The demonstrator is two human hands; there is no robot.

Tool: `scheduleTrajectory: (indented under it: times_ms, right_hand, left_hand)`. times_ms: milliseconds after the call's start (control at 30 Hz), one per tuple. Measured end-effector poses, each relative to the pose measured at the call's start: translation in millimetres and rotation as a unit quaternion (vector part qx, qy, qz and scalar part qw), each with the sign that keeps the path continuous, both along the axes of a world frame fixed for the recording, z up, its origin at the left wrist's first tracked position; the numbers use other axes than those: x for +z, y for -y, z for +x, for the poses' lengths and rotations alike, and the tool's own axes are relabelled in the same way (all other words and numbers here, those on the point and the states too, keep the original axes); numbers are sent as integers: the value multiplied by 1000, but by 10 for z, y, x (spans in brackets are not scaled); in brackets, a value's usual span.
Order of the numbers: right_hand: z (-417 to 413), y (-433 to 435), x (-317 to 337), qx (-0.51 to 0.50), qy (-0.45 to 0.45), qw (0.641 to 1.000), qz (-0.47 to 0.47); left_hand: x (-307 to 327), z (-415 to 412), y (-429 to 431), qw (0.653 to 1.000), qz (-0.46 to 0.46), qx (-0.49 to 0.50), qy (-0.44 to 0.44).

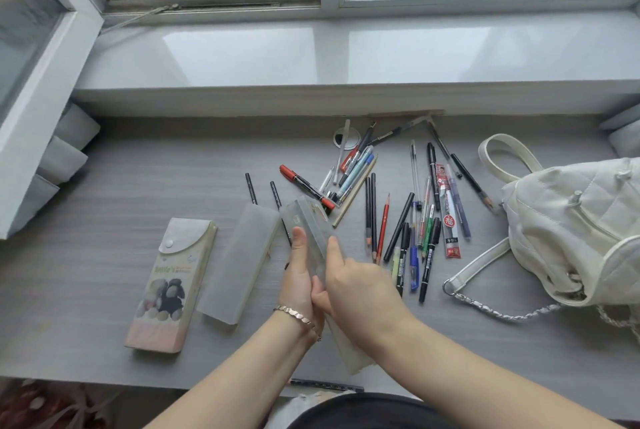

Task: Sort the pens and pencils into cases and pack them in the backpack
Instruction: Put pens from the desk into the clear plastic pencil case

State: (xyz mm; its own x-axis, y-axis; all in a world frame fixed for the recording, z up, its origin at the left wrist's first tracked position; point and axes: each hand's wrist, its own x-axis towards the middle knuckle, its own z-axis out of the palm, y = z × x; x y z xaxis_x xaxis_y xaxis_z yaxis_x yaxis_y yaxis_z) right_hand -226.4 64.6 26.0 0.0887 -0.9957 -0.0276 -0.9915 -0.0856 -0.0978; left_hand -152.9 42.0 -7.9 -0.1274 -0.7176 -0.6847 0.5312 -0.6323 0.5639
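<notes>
I hold a clear frosted pencil case (308,224) between both hands over the grey desk (104,207). My left hand (298,273) grips its left side, thumb up along the face. My right hand (356,286) grips its right side, forefinger stretched along the edge. A second frosted case (239,262) lies to the left with two dark pencils (251,188) sticking out of its top. A printed case with a snap flap (169,285) lies further left. Several loose pens and pencils (408,214) are scattered at centre right. The white quilted backpack (581,231) sits at the right.
A grey window sill (311,58) runs along the back, above the desk. A round cable grommet (346,138) sits under the far pens. The backpack's chain strap (495,311) trails across the desk at the right. Grey cushions (65,158) lean at the left wall.
</notes>
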Motion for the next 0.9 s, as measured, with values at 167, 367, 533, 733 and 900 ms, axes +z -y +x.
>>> scheduleTrajectory:
  times_ms: [167,367,533,733,900]
  right_hand:
    - [26,-23,-119,-12,-9,999,37]
    - [128,-35,-264,23,-23,998,57]
    - [62,79,-180,9,-5,1000,17]
    - [106,70,-303,37,-63,997,21]
    - [172,42,-282,56,-121,991,-31]
  left_hand:
    - [-59,-9,-16,1000,13,-19,1]
    - [-219,17,-94,997,44,-49,-28]
    - [-275,116,75,999,2,-34,-43]
    - [-308,21,91,996,-4,-15,85]
    - [-218,33,61,996,18,-24,79]
